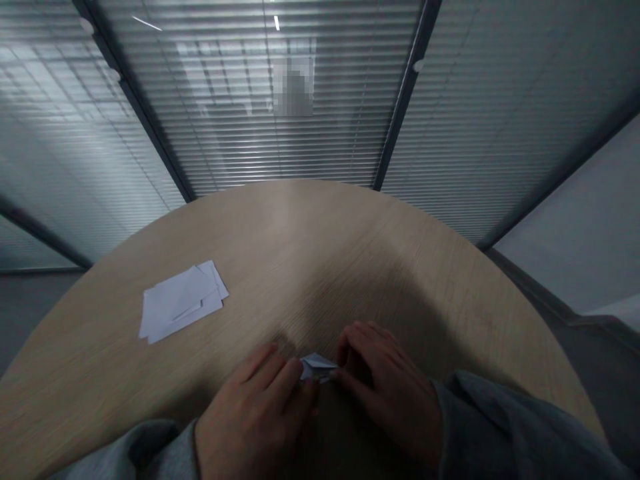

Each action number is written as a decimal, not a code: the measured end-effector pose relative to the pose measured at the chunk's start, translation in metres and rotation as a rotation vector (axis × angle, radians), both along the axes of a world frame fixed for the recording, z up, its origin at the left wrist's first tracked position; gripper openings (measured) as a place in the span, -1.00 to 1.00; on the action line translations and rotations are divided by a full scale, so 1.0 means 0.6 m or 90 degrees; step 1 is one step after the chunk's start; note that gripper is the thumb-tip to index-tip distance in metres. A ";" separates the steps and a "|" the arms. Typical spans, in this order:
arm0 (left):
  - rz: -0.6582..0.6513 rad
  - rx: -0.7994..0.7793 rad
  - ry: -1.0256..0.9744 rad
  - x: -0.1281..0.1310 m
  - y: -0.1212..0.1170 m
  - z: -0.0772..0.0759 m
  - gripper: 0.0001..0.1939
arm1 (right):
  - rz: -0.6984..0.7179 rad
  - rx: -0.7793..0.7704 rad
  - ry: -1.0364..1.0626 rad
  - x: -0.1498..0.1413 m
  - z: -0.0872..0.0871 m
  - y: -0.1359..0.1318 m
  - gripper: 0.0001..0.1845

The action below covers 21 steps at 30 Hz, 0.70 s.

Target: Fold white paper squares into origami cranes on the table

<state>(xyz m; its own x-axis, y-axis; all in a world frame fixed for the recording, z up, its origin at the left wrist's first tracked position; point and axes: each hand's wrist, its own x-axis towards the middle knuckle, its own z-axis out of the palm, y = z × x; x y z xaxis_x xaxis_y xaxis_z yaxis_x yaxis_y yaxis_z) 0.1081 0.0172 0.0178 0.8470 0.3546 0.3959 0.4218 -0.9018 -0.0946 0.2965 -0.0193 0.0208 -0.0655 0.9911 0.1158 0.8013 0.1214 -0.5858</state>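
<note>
A small folded piece of white paper (318, 363) sits between my hands near the front of the table. My left hand (260, 403) grips its left side, with the thumb and fingers closed on it. At its right corner, the thumb and curled fingers of my right hand (385, 383) pinch the paper. The folds stand up slightly, and part of the paper is hidden behind my left fingers. Grey sleeves cover both wrists.
Several loose white paper sheets (183, 303) overlap in a pile on the left of the round wooden table (300, 240). Behind the table's far edge stand glass panels with horizontal blinds (280, 143) and dark frames.
</note>
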 end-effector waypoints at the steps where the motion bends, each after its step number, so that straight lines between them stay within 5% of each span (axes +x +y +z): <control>1: -0.001 -0.002 0.005 0.000 0.000 0.000 -0.77 | 0.007 -0.007 -0.001 0.002 0.001 0.002 -0.86; 11: -0.038 0.042 -0.029 -0.004 0.005 0.002 -0.74 | 0.014 -0.102 -0.017 0.024 0.016 0.020 -0.82; 16: -0.029 0.043 -0.013 -0.005 0.000 -0.004 -0.79 | 0.068 0.074 -0.067 0.019 0.019 0.002 -0.82; 21: -0.020 0.017 -0.022 -0.005 -0.002 -0.003 -0.81 | 0.139 0.198 -0.266 0.008 0.025 -0.025 -0.80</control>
